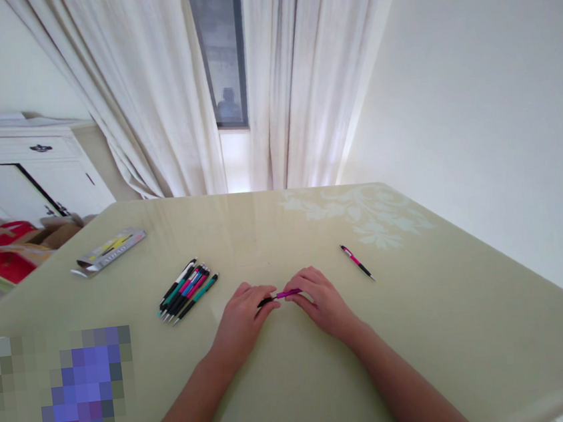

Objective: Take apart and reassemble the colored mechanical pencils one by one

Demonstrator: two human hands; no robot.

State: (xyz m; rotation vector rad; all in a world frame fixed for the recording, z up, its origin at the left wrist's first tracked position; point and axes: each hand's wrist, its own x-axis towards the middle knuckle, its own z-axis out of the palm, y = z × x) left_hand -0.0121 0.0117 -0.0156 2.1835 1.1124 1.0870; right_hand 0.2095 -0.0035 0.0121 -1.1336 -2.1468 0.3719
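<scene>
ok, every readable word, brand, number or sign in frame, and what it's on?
"ADIAO", blurred, spelling uncertain: grey-and-yellow cardboard box.
Too small to read: any print on the multicoloured plastic pens lying together, the pink-and-black plastic pen, or the held purple-and-black plastic pen.
Pixelated blue-purple patch, lower left: unreadable.

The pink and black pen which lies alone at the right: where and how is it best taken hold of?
Probably pinch the pink and black pen across mid-barrel, coming from above, with the right hand, which is nearer but now holds a purple pen. It is slender and lies flat and slanted, tip toward the person, so its long sides suit a pinch.
</scene>
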